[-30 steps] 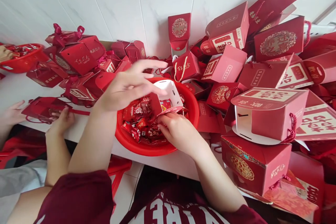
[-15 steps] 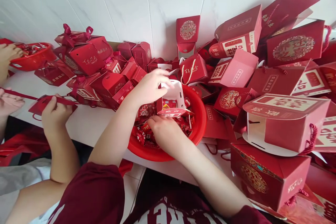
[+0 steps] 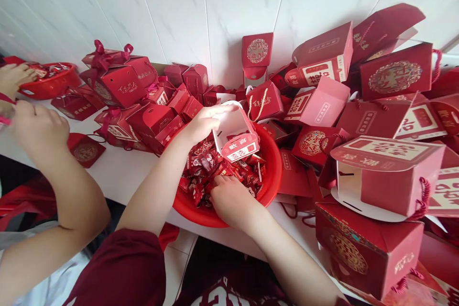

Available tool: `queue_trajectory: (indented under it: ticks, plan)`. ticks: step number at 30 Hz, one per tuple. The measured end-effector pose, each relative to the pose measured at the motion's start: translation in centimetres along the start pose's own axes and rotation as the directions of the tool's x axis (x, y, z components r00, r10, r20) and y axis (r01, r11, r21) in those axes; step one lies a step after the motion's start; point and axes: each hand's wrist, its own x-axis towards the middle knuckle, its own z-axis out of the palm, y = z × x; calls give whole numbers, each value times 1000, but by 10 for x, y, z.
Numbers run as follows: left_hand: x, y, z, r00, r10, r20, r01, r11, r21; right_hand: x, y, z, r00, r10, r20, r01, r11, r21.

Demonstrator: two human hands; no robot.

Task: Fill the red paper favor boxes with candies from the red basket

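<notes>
My left hand (image 3: pixel 202 123) grips the left and back edge of an open red candy box (image 3: pixel 236 142) with a white inside. The box is tilted over a round red plastic basin (image 3: pixel 274 172), and a little red wrapping shows within it. Wrapped red candies (image 3: pixel 201 172) fill much of the basin. Among them, in front of the box, my right hand (image 3: pixel 231 197) has its fingers bent down and closed; the fingertips are partly hidden, so what they hold cannot be made out.
Red gift boxes (image 3: pixel 380 177) are heaped on the right, some stacked. More boxes (image 3: pixel 124 81), some ribboned, stand at left against the tiled wall (image 3: pixel 172 9). A co-worker's hands (image 3: pixel 39 126) are at far left, near a second red basin (image 3: pixel 53 83) of candies and a small red box (image 3: pixel 86 149).
The candy box has turned and tipped, its printed front now facing more to the right. My right hand has drawn slightly toward me. The co-worker's near hand has moved left, off the small red box.
</notes>
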Motion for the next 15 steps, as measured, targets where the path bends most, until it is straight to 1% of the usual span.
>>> queue_trajectory:
  ticks: [2,4,6,8,12,15]
  plan:
    - [-1,0,0,999,44,3,-44,999,13,-3,-1,-2,999,30,-19,-30,1000,1]
    - [-4,2,2,996,86,13,-87,992,94,-3,-1,-2,998,36,-42,-36,999,5]
    - [-7,4,5,994,104,33,-108,978,180,0,-3,-2,999,13,-52,-13,1000,9]
    - [-9,4,7,995,98,35,-103,969,223,5,-5,0,999,-19,-31,19,1000,11]
    - [-7,5,3,997,64,-42,-51,968,246,11,-9,0,997,-67,40,67,998,12]
    - [-5,7,-2,998,27,-49,-14,968,250,7,-6,-5,997,-72,34,71,997,18]
